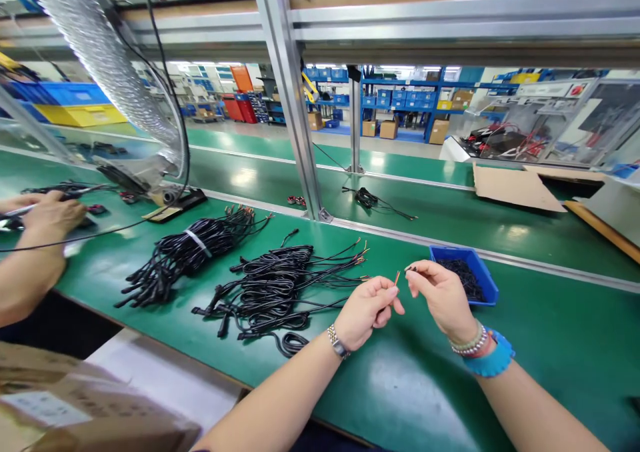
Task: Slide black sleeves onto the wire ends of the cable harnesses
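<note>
The left hand (367, 312) and the right hand (443, 299) are raised close together above the green counter (505, 319), apart but only just, and both are pinched shut between thumb and fingers. A thin wire end (397, 278) with an orange tip is gripped by the left hand, while a small dark piece (411, 268) is pinched by the right, though its exact kind cannot be told. Just beside the right hand, a blue tray (465, 275) heaped with small black parts is set on the counter. To the left, a loose coil of black cables (275, 285) with bared ends is laid out, near a bundle of black cables (193, 252) bound by a white strap. Further left, a cable (65, 191) is held by a co-worker's hand (53, 215) on the same counter.
</note>
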The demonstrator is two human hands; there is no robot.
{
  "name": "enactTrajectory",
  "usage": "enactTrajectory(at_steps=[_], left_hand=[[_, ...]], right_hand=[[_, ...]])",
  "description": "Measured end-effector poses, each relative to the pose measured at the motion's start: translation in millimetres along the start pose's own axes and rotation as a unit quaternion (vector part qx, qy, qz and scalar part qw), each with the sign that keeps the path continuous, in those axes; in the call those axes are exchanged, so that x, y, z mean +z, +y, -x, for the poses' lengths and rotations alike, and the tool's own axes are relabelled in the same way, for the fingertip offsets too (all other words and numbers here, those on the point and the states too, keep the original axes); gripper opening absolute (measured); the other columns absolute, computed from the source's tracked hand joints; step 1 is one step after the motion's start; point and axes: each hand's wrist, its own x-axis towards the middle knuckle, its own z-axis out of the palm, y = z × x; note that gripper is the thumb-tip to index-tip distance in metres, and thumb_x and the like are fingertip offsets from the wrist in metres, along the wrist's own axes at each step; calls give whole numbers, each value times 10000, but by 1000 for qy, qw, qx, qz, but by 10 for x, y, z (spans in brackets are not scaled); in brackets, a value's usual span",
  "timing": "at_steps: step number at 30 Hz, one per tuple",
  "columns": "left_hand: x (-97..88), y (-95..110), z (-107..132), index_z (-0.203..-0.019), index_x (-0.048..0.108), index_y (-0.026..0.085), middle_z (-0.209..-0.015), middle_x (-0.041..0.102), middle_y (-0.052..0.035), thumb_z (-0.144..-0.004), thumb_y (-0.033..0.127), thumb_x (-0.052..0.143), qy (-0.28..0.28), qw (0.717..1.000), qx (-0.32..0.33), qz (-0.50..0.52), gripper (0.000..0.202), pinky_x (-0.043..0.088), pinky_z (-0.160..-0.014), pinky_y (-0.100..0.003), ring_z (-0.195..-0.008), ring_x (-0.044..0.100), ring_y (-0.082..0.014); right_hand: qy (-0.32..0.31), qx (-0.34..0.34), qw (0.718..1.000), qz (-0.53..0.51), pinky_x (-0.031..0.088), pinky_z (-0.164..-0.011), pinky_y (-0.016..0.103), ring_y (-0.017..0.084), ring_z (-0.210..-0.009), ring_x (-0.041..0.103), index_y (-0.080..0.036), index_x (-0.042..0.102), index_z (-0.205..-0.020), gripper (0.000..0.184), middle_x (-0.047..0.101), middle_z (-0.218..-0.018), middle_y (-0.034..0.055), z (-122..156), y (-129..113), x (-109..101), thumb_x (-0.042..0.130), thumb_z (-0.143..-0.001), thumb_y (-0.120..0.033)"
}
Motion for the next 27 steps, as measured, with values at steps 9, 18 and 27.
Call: enactTrajectory(at_steps=[9, 18, 27], left_hand=[[4, 32, 26, -742, 470, 149, -577, 619, -12, -714, 360, 620, -26, 1000, -16, 7, 260, 165, -334, -153, -334, 311, -11], [-16, 32, 29, -759, 521, 130, -593, 608, -25, -738, 328, 604, -31, 999, -18, 26, 216, 142, -355, -164, -356, 305, -12], [-20, 46, 23, -726, 541, 116, -600, 548, -5, -703, 313, 644, 18, 998, 11, 60, 223, 138, -386, -165, -418, 311, -14]], right_hand=[[-8, 24, 1000, -14, 386, -511, 233, 79, -505, 447, -156, 601, -766, 145, 517, -583, -19, -15, 3, -41, 617, -722, -294], [-62, 39, 997, 31, 375, -508, 223, 76, -523, 442, -149, 609, -748, 139, 548, -610, -12, 20, -30, -37, 593, -741, -286], [-73, 29, 994, 70, 414, -580, 261, 102, -578, 501, -153, 659, -772, 156, 597, -687, 19, -21, -60, -78, 586, -740, -287]])
